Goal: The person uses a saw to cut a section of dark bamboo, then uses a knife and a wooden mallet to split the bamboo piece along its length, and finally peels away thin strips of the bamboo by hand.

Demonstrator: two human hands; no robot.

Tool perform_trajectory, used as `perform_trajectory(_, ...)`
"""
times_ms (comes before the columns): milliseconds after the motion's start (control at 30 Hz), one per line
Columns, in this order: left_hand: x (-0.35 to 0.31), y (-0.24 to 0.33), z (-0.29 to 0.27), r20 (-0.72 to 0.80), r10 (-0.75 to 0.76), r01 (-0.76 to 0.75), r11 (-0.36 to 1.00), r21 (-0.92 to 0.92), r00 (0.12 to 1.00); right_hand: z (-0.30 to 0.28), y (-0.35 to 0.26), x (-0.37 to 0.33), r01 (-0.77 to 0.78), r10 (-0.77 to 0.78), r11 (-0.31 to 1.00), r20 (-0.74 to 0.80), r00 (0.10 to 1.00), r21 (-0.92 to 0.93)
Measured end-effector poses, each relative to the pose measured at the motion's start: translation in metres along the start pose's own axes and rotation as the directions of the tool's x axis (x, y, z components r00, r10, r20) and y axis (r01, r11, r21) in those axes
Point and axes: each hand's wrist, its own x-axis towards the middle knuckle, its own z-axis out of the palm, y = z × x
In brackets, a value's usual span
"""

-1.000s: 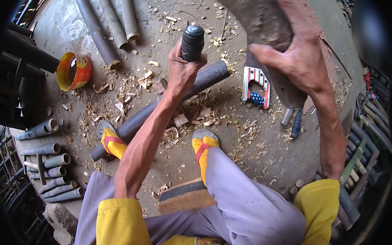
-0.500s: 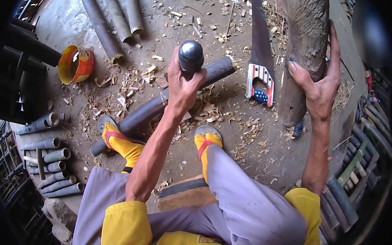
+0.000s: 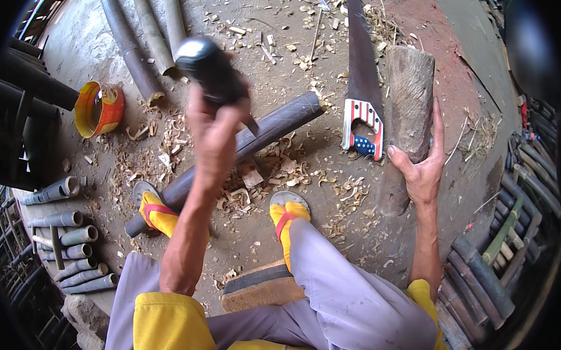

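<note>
My left hand is wrapped round the thick dark handle of a chisel, its shiny rounded end tilted up and left. A short piece of the blade shows below the fist, close to a dark bamboo pole; whether they touch I cannot tell. The pole lies slantwise on the ground, its near end by my left foot. On the right, my right hand grips a thick wooden log, fingers along its far side and thumb across the front. Between the hands lies a handsaw with a striped and starred handle.
Wood shavings litter the ground. A red and yellow tin stands at the left, below several bamboo poles. Cut bamboo pieces line the left edge, more the right. A wooden block sits near my feet.
My left hand has moved left with the chisel, which has tipped over sideways so its blade shows. My right hand has drawn the log nearer and left, and the log's far end is now in sight.
</note>
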Motion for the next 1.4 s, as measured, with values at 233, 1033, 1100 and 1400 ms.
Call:
perform_trajectory(233, -0.075, -0.05, 0.038, 0.593, 0.15, -0.44, 0.814, 0.381, 0.791, 0.01, 0.008, -0.019, -0.048, 0.048, 0.999, 0.051, 0.998, -0.002)
perform_trajectory(1033, -0.086, -0.061, 0.043, 0.642, 0.248, -0.587, 0.709, 0.39, 0.726, 0.012, 0.021, -0.046, -0.158, 0.164, 0.983, 0.055, 0.985, -0.093)
perform_trajectory(1100, -0.085, -0.062, 0.043, 0.656, 0.243, -0.594, 0.705, 0.387, 0.715, 0.012, 0.021, -0.047, -0.166, 0.172, 0.982, 0.053, 0.984, -0.092)
perform_trajectory(1400, -0.022, -0.045, 0.048, 0.104, -0.073, 0.014, 0.874, 0.485, 0.992, -0.051, -0.065, -0.016, 0.125, -0.238, 0.93, -0.307, 0.921, -0.346)
